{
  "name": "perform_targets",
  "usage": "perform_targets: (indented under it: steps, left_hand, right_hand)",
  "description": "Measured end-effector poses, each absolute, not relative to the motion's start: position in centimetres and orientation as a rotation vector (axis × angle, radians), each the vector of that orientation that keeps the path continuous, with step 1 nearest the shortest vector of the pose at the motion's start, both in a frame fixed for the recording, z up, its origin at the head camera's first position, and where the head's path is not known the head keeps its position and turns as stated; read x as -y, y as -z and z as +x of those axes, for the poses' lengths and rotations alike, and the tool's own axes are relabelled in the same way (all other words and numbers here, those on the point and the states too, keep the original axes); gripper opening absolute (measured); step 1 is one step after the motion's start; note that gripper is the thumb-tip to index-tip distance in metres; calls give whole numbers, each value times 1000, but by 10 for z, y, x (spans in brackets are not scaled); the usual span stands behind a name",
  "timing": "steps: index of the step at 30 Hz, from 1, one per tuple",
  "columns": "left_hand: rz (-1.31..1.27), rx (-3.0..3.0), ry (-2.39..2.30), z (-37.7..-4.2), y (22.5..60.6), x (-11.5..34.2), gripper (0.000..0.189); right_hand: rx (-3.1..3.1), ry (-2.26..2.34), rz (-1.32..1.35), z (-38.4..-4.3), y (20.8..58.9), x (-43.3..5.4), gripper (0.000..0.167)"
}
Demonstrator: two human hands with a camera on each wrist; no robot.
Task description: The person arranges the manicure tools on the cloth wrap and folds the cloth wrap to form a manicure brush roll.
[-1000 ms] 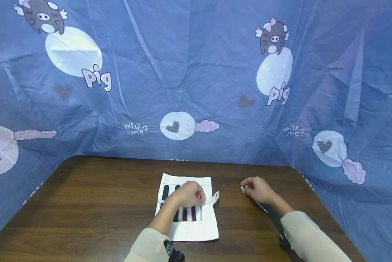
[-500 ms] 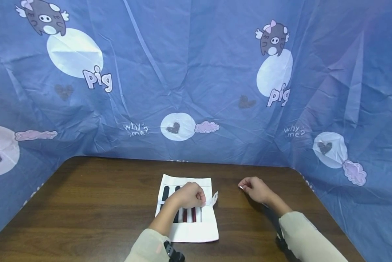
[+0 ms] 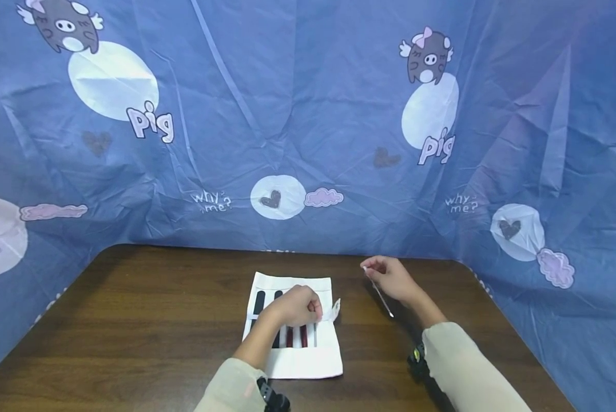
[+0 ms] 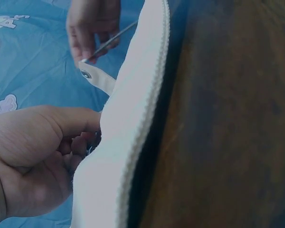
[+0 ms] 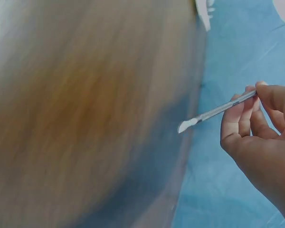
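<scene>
A white fabric pouch (image 3: 305, 367) lies unfolded on the brown table, with dark flat files (image 3: 259, 302), dark-red-handled tools (image 3: 303, 336) and a thin silver tool (image 3: 315, 335) side by side in it. My left hand (image 3: 298, 305) pinches the pouch's narrow white band (image 3: 325, 319) near its right side, thumb against fingers. Past that edge, a snap tab (image 3: 336, 309) sticks up. To the right of the pouch, raised over the table, my right hand (image 3: 392, 280) holds a slim metal cuticle pusher (image 5: 213, 113) by one end. Its knurled shaft and spoon-shaped tip point away from the fingers.
The brown wooden table (image 3: 158, 309) spreads out on both sides of the pouch. A blue printed cloth (image 3: 287, 137) hangs behind and beside it. Dark wrist-worn devices sit at the left cuff (image 3: 251, 389) and the right cuff (image 3: 444, 349).
My right hand has lifted and moved left toward the pouch, and the cuticle pusher has swung into plain sight, hanging below the fingers. The left hand stays on the band.
</scene>
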State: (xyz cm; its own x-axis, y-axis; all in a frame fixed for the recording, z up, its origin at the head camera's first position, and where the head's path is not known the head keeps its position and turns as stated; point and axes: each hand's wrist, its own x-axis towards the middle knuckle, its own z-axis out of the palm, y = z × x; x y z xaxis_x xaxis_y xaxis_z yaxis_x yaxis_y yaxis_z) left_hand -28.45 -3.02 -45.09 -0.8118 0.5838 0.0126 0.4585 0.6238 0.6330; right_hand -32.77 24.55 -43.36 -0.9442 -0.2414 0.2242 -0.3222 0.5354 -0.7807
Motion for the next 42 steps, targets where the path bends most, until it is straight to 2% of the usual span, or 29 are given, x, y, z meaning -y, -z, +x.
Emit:
perform_targets:
  steps: [7,19,30,42]
  left_hand:
    - [867,-2653,-960,-285,451,30,15]
    - [873,-2647,-973,-283,450,30,14]
    - [892,-2659,-966,-287,451,32,15]
    - [853,-2645,-956,-286,450,33,14]
  right_hand:
    - [2523,-1680,400,-330,416,-212,18]
    - [2219,-1800,303,-331,404,-166,19]
    - [2283,-1942,220,-334,419,-144,18]
    - [2342,-2045,117,-337,444,-144,21]
